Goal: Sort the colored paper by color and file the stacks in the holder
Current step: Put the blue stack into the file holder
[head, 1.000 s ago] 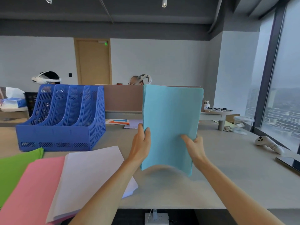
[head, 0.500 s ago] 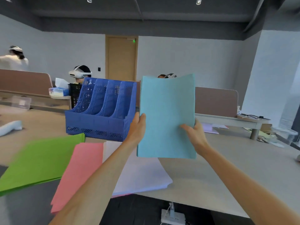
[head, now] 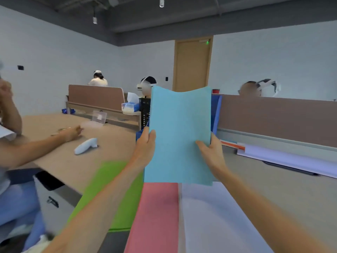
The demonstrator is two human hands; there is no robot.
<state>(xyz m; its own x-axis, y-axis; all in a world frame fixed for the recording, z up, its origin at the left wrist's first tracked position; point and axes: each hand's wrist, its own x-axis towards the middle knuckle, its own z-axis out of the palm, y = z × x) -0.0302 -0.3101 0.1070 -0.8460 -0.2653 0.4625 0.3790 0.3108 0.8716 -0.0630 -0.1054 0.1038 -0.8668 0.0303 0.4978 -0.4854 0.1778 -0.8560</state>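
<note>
the held stack (head: 180, 134) stands upright between the left hand (head: 145, 148) and the right hand (head: 212, 152), with both thumbs on its near face. the holder (head: 216, 110) stands just behind the fingers (head: 202, 146), mostly hidden by the stack. below the fingers, three stacks lie side by side on the desk (head: 282, 198): the left stack (head: 109, 181) under the left forearm, the middle stack (head: 156, 216) straight below, and the right stack (head: 215, 225) touching it. a controller (head: 85, 146) lies well left of the left fingers. a divider (head: 273, 117) runs behind and right of the right fingers, with papers (head: 291, 159) at its foot.

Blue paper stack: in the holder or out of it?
Out. The left hand and right hand hold the blue paper stack upright in the air, in front of the blue holder, which it mostly hides.
</note>
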